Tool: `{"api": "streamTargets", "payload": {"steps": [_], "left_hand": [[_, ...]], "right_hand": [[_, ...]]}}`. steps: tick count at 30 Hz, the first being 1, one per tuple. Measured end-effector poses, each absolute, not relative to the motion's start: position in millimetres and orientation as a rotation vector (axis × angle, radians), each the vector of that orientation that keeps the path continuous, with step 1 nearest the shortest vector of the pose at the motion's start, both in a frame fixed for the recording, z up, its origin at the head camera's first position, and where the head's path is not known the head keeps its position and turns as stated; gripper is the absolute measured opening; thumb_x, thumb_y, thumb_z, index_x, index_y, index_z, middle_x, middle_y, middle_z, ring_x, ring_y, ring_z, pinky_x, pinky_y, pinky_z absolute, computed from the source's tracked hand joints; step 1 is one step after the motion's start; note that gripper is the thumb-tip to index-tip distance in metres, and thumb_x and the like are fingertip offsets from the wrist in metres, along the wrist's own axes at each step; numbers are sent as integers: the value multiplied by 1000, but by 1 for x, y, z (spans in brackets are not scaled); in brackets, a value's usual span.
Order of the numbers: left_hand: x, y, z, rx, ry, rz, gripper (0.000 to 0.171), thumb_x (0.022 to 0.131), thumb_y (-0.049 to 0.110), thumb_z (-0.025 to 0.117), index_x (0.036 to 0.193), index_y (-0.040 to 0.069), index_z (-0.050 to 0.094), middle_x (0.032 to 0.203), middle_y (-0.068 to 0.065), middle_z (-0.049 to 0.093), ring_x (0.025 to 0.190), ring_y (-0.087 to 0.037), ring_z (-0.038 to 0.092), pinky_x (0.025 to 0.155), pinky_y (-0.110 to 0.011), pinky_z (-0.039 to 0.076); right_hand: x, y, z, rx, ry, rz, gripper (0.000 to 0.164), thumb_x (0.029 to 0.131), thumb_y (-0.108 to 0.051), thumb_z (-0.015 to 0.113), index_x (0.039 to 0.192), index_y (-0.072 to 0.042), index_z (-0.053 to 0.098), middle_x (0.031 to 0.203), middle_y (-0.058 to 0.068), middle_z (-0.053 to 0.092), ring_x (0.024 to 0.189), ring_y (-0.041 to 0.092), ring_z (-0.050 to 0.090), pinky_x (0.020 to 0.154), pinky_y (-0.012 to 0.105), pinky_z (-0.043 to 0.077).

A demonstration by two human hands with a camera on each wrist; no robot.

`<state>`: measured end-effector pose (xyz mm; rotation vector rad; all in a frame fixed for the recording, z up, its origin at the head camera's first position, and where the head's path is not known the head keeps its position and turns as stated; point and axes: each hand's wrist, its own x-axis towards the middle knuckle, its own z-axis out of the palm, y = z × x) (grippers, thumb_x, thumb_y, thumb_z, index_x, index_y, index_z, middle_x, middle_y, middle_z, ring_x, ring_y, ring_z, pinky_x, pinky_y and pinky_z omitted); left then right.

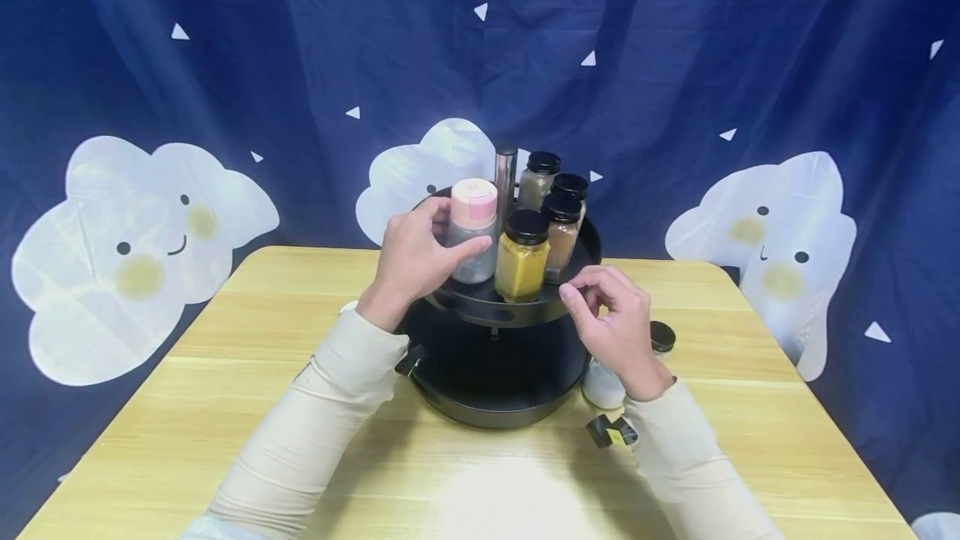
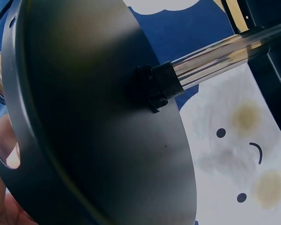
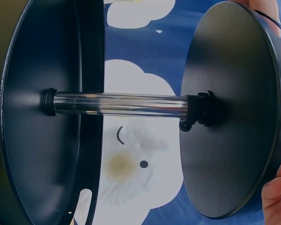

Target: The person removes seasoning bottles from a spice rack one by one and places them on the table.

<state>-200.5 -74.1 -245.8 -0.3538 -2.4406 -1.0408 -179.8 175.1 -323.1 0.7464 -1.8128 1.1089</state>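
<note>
"Item one: what, and where?"
"Pink-capped bottle (image 1: 472,227), one: located within the upper tier (image 1: 487,312) of a black rack (image 1: 495,377), at eight o'clock from the shiny post (image 1: 506,169)."
"Axis and facing?"
"Long axis vertical, parallel to the post; cap pointed up, base down. Whether the base is borne by the tier floor cannot be told."
"How held?"
"By the left hand (image 1: 418,250): its grip is curled round the bottle's nine-o'clock side, thumb laid across the front."
"Right hand (image 1: 615,319)?"
"Placed by the tier's four-o'clock rim, fingers bent; whether the rim is pinched by that grip cannot be told."
"Remaining stock?"
"Yellow-filled jar (image 1: 521,269), upright, six o'clock; brown-filled jar (image 1: 561,244), upright, four o'clock. The rack is carried by the counter (image 1: 202,407)."
</note>
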Motion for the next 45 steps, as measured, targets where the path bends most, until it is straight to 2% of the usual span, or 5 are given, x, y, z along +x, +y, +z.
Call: {"api": "streamTargets", "payload": {"steps": [12,36,45], "left_hand": [[-200,-78,-246,-363,-2399,-1048,58,72,40,84,113,3,64,98,-10,70,85,-22,64,74,-38,49],[-199,-86,-245,-372,-2319,-1075,58,70,37,86,111,1,66,98,-11,71,83,-22,67,73,-37,51],[-197,-90,-241,-370,-2290,-1107,58,69,36,87,111,1,67,98,-11,72,82,-21,68,75,-37,51]], "right_hand": [[-180,175,-325,746,-1816,1108,12,72,6,74,79,0,67,71,7,57,51,17,44,50,18,34],[-180,175,-324,752,-1814,1114,12,72,9,73,79,1,66,73,9,60,53,10,43,49,17,34],[-179,175,-324,750,-1811,1121,12,72,6,73,80,0,67,74,8,60,53,12,44,49,18,34]]}}
